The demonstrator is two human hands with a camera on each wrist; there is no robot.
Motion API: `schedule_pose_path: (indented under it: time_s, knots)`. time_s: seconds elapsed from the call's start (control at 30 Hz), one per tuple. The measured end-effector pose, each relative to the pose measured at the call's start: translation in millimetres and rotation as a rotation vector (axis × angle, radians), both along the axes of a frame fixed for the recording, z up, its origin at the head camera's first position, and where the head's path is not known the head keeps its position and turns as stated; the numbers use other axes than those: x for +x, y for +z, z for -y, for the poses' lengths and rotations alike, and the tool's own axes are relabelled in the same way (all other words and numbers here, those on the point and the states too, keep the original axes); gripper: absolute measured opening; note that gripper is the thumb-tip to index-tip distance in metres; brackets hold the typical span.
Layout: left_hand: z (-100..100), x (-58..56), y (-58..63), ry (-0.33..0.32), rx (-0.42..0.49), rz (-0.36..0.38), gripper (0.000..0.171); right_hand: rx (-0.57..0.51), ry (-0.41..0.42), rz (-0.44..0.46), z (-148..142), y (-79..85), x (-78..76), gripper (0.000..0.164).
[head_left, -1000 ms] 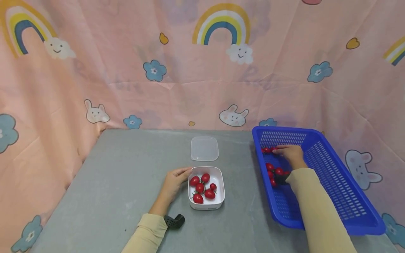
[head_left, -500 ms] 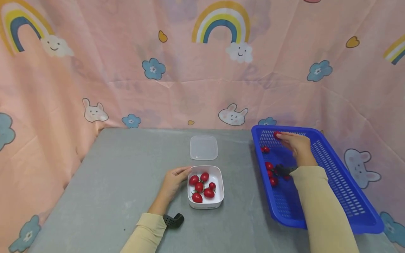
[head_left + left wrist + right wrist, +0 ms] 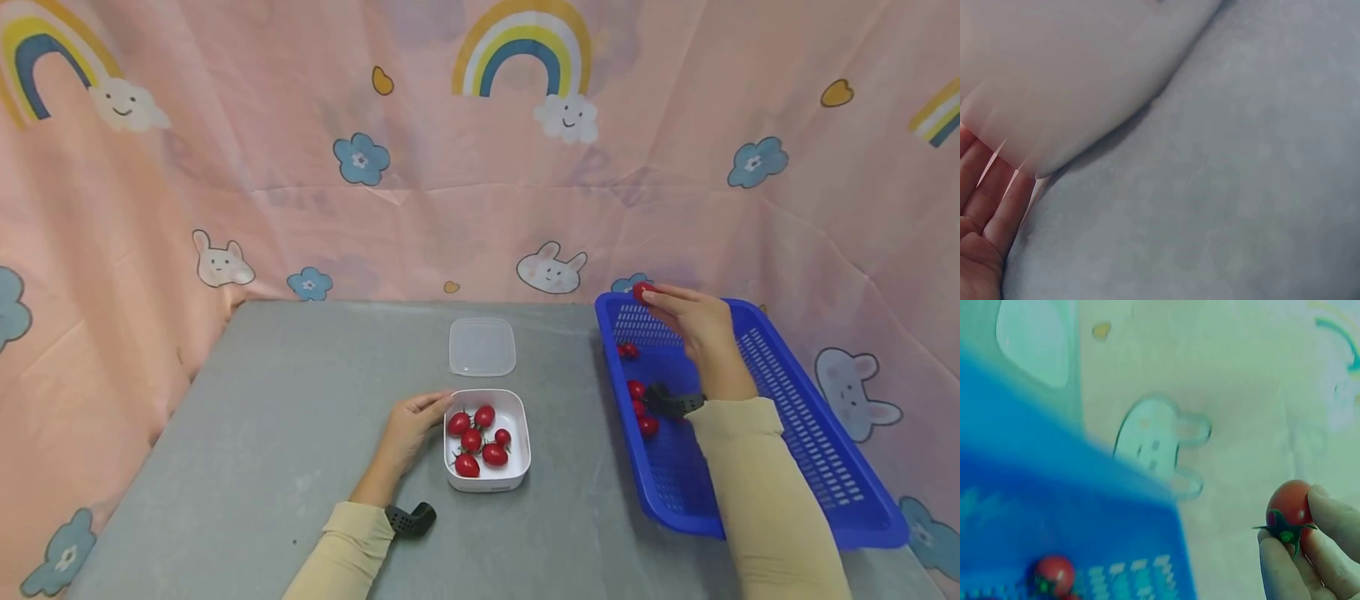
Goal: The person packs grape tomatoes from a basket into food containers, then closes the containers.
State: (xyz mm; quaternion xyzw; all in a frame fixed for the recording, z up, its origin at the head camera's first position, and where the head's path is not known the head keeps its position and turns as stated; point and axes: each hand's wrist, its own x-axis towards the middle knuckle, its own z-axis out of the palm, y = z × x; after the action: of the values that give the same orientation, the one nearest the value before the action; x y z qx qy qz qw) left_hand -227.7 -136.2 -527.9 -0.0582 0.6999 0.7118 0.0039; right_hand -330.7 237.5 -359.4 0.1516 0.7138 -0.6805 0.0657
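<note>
My right hand [image 3: 697, 323] pinches a red cherry tomato [image 3: 1290, 503] by its sides, its green calyx showing in the right wrist view, above the far end of the blue basket [image 3: 802, 392]. My left hand [image 3: 408, 429] lies beside the white square box [image 3: 522, 417], fingertips right at its far left corner. In the left wrist view its fingers [image 3: 1007, 212] stretch fairly straight along the box wall [image 3: 1085, 106]. Several cherry tomatoes [image 3: 471, 440] lie inside the box. More cherry tomatoes [image 3: 636, 390] rest along the basket's left side, partly hidden by the right wrist camera.
A translucent square lid [image 3: 482, 347] lies flat on the grey table [image 3: 315, 400] just behind the box. The basket's raised rim stands at the table's right. A pink printed cloth [image 3: 420, 217] hangs behind and around the table.
My right hand has picked a cherry tomato from the basket's far left corner and lifted it up and away, to above the far rim. My left hand stays at the box.
</note>
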Motion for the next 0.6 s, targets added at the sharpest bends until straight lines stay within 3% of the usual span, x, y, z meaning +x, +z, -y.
schedule_pose_path:
  time_s: [0.13,0.23,0.3,0.47,0.6]
  knots:
    - [0.4,-0.6,-0.6,-0.003,0.002,-0.003,0.029,-0.074,0.035,-0.079,18.0,9.4,10.5,0.040]
    - [0.5,-0.2,-1.4,-0.008,0.000,-0.006,0.029,-0.062,0.073,-0.105,30.3,12.2,18.5,0.019]
    - [0.5,0.6,-1.3,-0.011,-0.007,-0.010,0.030,-0.026,0.102,-0.113,38.2,12.4,23.1,0.027]
    - [0.4,1.6,0.9,-0.015,-0.027,-0.013,0.032,0.186,0.200,-0.096,56.6,12.7,36.6,0.063]
    - [-0.1,1.2,2.4,-0.005,-0.018,-0.008,0.032,0.285,0.256,-0.098,69.3,15.3,49.5,0.063]
